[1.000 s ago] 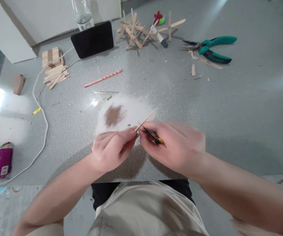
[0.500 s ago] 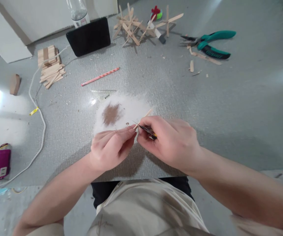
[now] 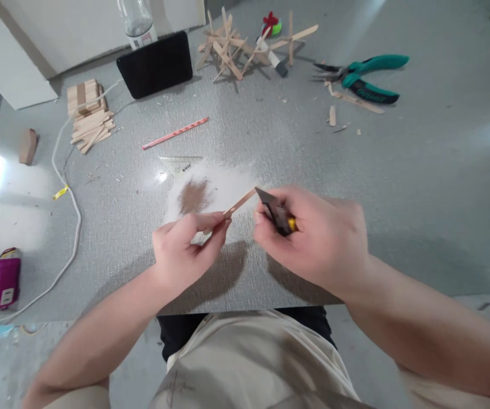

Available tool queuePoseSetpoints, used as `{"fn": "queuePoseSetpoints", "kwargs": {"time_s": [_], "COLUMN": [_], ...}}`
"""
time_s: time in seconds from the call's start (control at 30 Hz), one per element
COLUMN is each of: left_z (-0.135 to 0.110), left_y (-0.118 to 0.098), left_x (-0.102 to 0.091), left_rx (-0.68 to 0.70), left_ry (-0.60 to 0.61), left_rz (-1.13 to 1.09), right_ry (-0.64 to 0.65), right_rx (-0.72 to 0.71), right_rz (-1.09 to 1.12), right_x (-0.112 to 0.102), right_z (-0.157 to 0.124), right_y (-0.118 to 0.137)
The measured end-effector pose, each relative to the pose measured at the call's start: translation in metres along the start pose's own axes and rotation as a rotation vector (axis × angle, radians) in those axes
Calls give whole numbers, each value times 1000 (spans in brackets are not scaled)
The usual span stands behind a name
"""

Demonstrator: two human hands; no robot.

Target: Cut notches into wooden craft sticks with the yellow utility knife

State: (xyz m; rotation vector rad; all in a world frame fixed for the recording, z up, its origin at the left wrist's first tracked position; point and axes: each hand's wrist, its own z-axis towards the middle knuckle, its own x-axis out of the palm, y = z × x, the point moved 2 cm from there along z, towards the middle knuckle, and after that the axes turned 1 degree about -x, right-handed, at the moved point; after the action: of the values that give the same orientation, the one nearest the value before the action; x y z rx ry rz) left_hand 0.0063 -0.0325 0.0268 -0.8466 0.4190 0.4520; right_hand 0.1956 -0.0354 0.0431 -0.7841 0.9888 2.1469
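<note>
A thin wooden craft stick (image 3: 241, 201) is pinched between the thumb and fingers of my left hand (image 3: 189, 247), its free end pointing up and to the right. My right hand (image 3: 313, 238) is closed around a utility knife (image 3: 275, 213) with a dark body and a yellow part. The knife's blade tip is close to the stick's far end; whether they touch I cannot tell. Below the hands, a white patch (image 3: 228, 182) with a brown smudge (image 3: 194, 196) marks the grey table (image 3: 398, 187).
Beyond my hands lie a clear set square (image 3: 181, 163), a pink pencil (image 3: 175, 133) and stacked craft sticks (image 3: 87, 113). A black tablet-like slab (image 3: 155, 65) leans by a bottle (image 3: 136, 23). Stick structures (image 3: 228, 45) and green-handled pliers (image 3: 368, 79) are at the back. A white cable (image 3: 74, 210) runs along the left.
My right hand has moved right and slightly up with the knife, away from my left fingers. The blade now shows broadside, and more of the stick is visible. My left hand has shifted slightly left.
</note>
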Motion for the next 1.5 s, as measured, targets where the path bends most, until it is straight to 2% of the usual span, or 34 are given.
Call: {"fn": "queuePoseSetpoints", "kwargs": {"time_s": [0.1,0.2,0.3,0.4,0.5,0.7,1.1,1.5], "left_z": [-2,-4,-4,-2,2,5,4,3], "left_y": [7,12,11,8,4,0,1,-1], "left_x": [2,4,3,1,-3,-5,-5,-5], "left_rx": [-130,-189,-192,-163,-113,-61,-62,-35], "left_ry": [-11,-8,6,-11,-61,-60,-70,-74], "left_rz": [-92,-176,-215,-178,-83,13,45,80], "right_ry": [59,57,52,165,262,216,240,254], "right_rx": [-25,-34,-13,-33,-128,-279,-273,-272], "right_rz": [34,14,47,152,97,-60,-165,-153], "right_x": [0,0,-4,-8,-5,6,5,3], "right_z": [-1,-3,-2,0,-1,-4,-6,-5], "right_y": [-1,-3,-6,-7,-5,2,2,3]}}
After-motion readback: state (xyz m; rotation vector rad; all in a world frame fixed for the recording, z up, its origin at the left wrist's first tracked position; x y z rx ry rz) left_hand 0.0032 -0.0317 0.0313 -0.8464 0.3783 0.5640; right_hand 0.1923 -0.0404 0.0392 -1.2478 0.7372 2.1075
